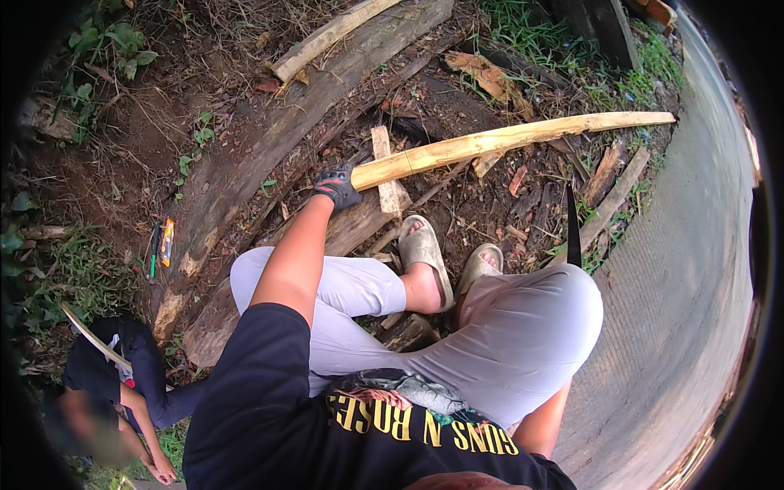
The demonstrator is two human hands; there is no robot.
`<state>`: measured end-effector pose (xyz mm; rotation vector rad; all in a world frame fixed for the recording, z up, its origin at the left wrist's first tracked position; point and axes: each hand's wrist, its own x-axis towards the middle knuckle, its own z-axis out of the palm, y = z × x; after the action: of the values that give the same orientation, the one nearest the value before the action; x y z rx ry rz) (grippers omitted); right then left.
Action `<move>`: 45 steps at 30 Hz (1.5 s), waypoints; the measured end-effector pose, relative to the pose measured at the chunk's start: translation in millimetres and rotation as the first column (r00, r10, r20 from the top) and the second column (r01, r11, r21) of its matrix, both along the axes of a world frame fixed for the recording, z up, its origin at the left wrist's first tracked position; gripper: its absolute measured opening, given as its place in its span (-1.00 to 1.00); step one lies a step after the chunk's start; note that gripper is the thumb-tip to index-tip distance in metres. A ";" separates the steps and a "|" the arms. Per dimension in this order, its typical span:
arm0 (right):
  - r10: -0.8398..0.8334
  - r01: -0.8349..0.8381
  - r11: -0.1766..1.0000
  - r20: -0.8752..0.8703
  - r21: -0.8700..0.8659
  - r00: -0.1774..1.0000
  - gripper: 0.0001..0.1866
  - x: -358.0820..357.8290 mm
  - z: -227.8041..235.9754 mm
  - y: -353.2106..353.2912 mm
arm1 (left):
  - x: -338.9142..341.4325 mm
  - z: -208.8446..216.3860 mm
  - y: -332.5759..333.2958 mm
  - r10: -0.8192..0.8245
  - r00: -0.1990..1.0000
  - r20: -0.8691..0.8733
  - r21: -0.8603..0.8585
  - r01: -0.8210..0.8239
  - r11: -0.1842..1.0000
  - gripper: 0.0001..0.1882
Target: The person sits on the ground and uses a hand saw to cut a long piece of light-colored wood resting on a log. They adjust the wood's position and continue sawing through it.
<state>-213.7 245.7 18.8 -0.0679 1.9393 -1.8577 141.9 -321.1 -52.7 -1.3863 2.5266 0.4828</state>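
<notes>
My left hand [337, 186], in a dark grey glove, is closed round the near end of a long, pale, slightly curved wooden strip [490, 144]. The strip stretches away to the right and passes over a short wooden piece [385, 171] that lies beneath it. My right forearm [545, 425] goes down behind my right knee, and the hand itself is hidden there. Past that knee a dark, narrow, pointed blade [572, 233] sticks up. Its handle is out of sight, so whether my right hand holds it cannot be seen.
A weathered log [245, 175] and another pale strip [331, 37] lie to the left and far side. A green-and-black pen [154, 249] and an orange cutter [167, 242] rest at left. Another person [122, 367] sits at lower left. Pavement [678, 310] curves along the right.
</notes>
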 end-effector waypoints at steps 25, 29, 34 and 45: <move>0.398 -0.406 0.913 -0.287 0.035 0.871 -0.41 70.7 252.5 -222.8 | -35.7 -75.1 79.0 -0.653 0.756 -0.047 -0.462 0.563 0.685 -0.30; 0.424 -0.423 0.906 -0.044 0.025 0.905 -0.46 110.6 211.5 -233.5 | -80.6 -55.9 103.7 -0.464 0.851 -0.245 -0.346 0.371 0.862 -0.39; 0.519 -0.517 0.853 -0.018 0.065 0.855 -0.46 131.9 161.0 -255.4 | -54.8 -30.2 86.6 -0.554 0.819 -0.151 -0.251 0.511 0.822 -0.30; 0.700 -0.554 0.688 -0.230 0.468 0.676 -0.52 167.2 147.0 -288.3 | -0.6 15.6 -25.8 0.008 0.907 -0.420 0.121 0.048 0.991 0.10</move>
<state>-46.4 -42.5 165.8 -0.9576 2.0959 -1.0386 141.3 -346.9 -37.1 -1.3217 2.7685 1.0220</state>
